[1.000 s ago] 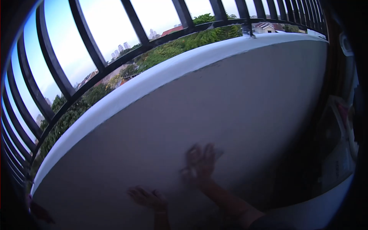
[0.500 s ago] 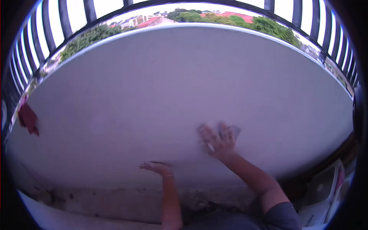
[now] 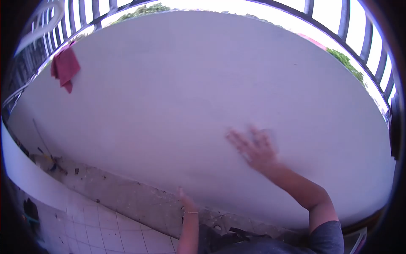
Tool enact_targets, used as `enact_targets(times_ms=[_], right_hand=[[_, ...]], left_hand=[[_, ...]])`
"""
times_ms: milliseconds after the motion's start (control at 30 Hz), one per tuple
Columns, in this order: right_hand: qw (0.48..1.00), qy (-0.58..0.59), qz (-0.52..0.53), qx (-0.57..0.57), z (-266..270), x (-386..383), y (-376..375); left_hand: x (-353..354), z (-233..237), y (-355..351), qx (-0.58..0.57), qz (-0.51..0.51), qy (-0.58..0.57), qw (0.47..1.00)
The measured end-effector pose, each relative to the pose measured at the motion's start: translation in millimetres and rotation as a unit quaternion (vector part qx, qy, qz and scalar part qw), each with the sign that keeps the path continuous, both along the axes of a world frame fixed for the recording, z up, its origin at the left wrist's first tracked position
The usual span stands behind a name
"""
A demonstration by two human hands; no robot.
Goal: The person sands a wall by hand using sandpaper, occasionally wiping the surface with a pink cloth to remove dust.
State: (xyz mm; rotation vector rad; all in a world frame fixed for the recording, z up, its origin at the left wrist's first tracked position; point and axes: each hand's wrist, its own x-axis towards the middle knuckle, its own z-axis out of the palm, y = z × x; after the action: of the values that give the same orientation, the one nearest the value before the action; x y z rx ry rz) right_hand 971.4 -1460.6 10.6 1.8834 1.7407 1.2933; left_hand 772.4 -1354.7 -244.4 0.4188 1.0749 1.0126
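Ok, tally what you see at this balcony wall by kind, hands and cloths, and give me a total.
Hands: 2, the right hand and the left hand
Cloths: 1, the red cloth hanging up at the railing
Total: 3

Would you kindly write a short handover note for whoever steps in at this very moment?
Right hand: fingers spread, flat against the grey wall, motion-blurred; whether anything lies under the palm cannot be told.
Left hand: low, at the foot of the wall, nothing seen in it.
Things: a red cloth hangs at the wall's top, far left, by the railing; a dirty strip runs along the wall's foot, beside the tiled floor.
Done: the wall looks even all over; no worked patch stands out.
Left: cannot be judged from this view.
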Motion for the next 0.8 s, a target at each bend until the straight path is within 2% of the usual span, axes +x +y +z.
enact_targets(times_ms=[33,67,133,200,267,300,333,400,467,500,567,633,700,733,800], right_hand=[[0.996,-0.017,0.022,-0.086,-25,-6,12],[0.991,-0.061,0.028,-0.115,-50,-7,14],[0.974,-0.149,0.035,-0.164,-92,-6,4],[0.977,-0.143,-0.001,-0.159,-97,12,-28],[0.973,-0.141,-0.055,-0.175,-56,32,-66],[0.988,-0.095,-0.042,-0.114,-26,27,-70],[0.997,-0.049,-0.027,-0.052,0,25,-64],[1.000,-0.022,-0.013,0.001,24,-1,-10],[1.000,0.005,-0.003,0.025,24,-32,54],[1.000,0.017,0.004,0.014,4,-41,86],[0.985,-0.171,-0.004,-0.005,-84,-27,145],[0.973,-0.165,0.050,-0.154,-95,-63,133],[0.959,-0.197,0.026,-0.203,-110,-59,87],[0.949,-0.214,0.017,-0.230,-110,-45,67],[0.956,-0.033,-0.023,-0.291,-63,-17,22]], left_hand=[[-2,-12,-4,0.016,-0.021,0.006,1.000],[-4,-28,-8,0.028,-0.042,0.013,0.999],[-24,-44,-19,0.035,-0.080,0.042,0.995],[-63,-56,-30,0.023,-0.110,0.084,0.990],[-110,-88,-44,0.023,-0.069,0.079,0.994],[-129,-102,-53,0.022,-0.045,0.072,0.996],[-141,-113,-60,-0.030,-0.009,0.083,0.996],[-167,-123,-61,-0.124,0.046,0.116,0.984],[-159,-115,-55,-0.079,0.047,0.130,0.987],[-149,-113,-57,-0.060,0.046,0.134,0.988],[-123,-105,-45,-0.035,0.015,0.109,0.993],[-115,-89,-48,-0.013,-0.021,0.095,0.995],[-119,-66,-47,0.022,-0.046,0.080,0.995],[-123,-69,-48,0.054,-0.027,0.074,0.995],[-144,-90,-66,0.106,0.008,0.070,0.992]])
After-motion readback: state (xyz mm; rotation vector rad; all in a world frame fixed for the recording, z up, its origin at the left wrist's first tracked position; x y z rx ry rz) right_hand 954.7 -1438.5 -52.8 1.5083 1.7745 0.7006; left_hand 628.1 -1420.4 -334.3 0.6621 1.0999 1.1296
